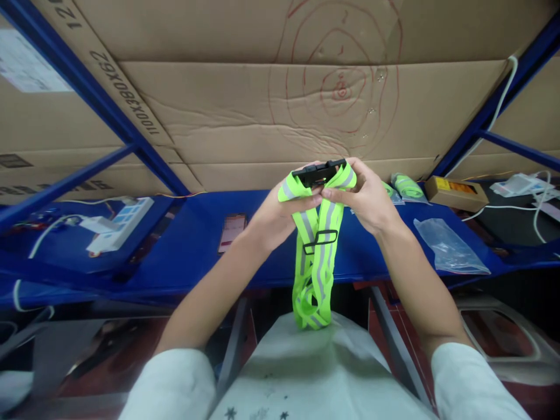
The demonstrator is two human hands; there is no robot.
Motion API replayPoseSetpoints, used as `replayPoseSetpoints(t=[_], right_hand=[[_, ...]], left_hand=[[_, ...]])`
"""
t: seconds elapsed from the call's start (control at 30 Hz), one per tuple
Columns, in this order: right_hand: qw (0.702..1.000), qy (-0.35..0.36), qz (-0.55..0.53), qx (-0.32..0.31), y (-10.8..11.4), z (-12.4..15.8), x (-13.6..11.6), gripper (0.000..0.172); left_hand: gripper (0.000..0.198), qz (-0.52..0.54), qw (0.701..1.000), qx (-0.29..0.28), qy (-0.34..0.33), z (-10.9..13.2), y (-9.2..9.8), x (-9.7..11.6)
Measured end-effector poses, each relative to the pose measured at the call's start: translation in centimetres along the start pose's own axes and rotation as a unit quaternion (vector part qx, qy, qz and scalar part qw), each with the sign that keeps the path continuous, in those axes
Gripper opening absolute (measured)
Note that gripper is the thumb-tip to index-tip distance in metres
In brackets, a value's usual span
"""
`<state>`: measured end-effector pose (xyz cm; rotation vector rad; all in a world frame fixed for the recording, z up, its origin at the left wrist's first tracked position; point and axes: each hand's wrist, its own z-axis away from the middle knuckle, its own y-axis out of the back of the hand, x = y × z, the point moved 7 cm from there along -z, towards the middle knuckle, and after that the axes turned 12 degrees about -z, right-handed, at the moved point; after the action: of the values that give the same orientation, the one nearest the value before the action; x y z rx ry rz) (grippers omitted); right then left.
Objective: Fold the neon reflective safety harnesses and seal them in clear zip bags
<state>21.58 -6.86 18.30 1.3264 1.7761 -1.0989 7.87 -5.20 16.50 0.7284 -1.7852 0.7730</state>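
Both my hands hold up a neon green strap with grey reflective stripes (315, 256) in front of a blue shelf (192, 245). My left hand (275, 213) pinches the strap's left side just under a black plastic buckle (318, 172). My right hand (365, 198) grips the right side of the buckle and strap, fingers closed. The strap hangs down in loops to my lap, with a black slider ring (321, 241) partway down.
On the shelf lie a white power strip (120, 224) with cables, a phone (231, 230), a clear plastic bag (448, 245), rolled green straps (406, 186) and a small brown box (455, 192). Cardboard sheets (262, 105) back the shelf, with blue frame beams on both sides.
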Motion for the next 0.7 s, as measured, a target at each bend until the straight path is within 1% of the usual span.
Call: replayPoseSetpoints(t=[0.07,0.17,0.23,0.27,0.33,0.4,0.47,0.5,0.53,0.57,0.6,0.63,0.7], right_hand=[[1.0,-0.019,-0.018,0.001,-0.4,0.1,0.9,0.052],[0.999,-0.051,-0.01,0.004,-0.5,0.4,2.0,0.047],[0.998,-0.057,0.029,-0.004,-0.3,0.4,2.2,0.044],[0.996,-0.055,0.062,-0.016,-0.2,0.4,2.0,0.043],[0.988,-0.04,0.134,-0.057,-0.1,0.3,1.3,0.042],[0.973,-0.029,0.191,-0.123,-0.4,0.4,0.3,0.046],[0.953,-0.031,0.232,-0.192,-1.0,0.7,-0.5,0.044],[0.942,-0.033,0.257,-0.215,-1.3,0.9,-0.9,0.038],[0.931,-0.035,0.285,-0.225,-1.4,1.1,-1.3,0.03],[0.923,-0.035,0.313,-0.222,-1.5,1.1,-1.6,0.023],[0.918,-0.037,0.333,-0.21,-1.5,1.1,-1.8,0.02],[0.921,-0.044,0.336,-0.193,-1.4,1.0,-1.8,0.022],[0.945,-0.086,0.278,-0.152,-1.0,0.6,-1.3,0.028]], left_hand=[[0.052,0.065,0.997,0.022,0.022,0.4,-0.6,-2.1],[0.04,0.109,0.991,0.03,0.077,1.4,-1.4,-5.1],[0.037,0.11,0.988,0.009,0.109,1.9,-1.7,-6.1],[0.037,0.104,0.987,-0.013,0.121,2.1,-1.9,-6.3],[0.038,0.087,0.982,-0.079,0.148,2.4,-2.2,-6.4],[0.039,0.073,0.971,-0.143,0.176,2.7,-2.4,-6.4],[0.036,0.06,0.964,-0.171,0.195,2.9,-2.3,-6.5],[0.033,0.052,0.963,-0.173,0.201,2.9,-2.1,-6.6],[0.031,0.042,0.962,-0.173,0.206,2.9,-2.0,-6.7],[0.03,0.03,0.961,-0.175,0.212,2.9,-1.9,-6.9],[0.031,0.02,0.96,-0.178,0.216,3.0,-2.0,-7.0],[0.034,0.012,0.959,-0.178,0.218,3.1,-2.1,-7.2],[0.038,0.013,0.962,-0.172,0.211,3.5,-2.4,-7.5]])
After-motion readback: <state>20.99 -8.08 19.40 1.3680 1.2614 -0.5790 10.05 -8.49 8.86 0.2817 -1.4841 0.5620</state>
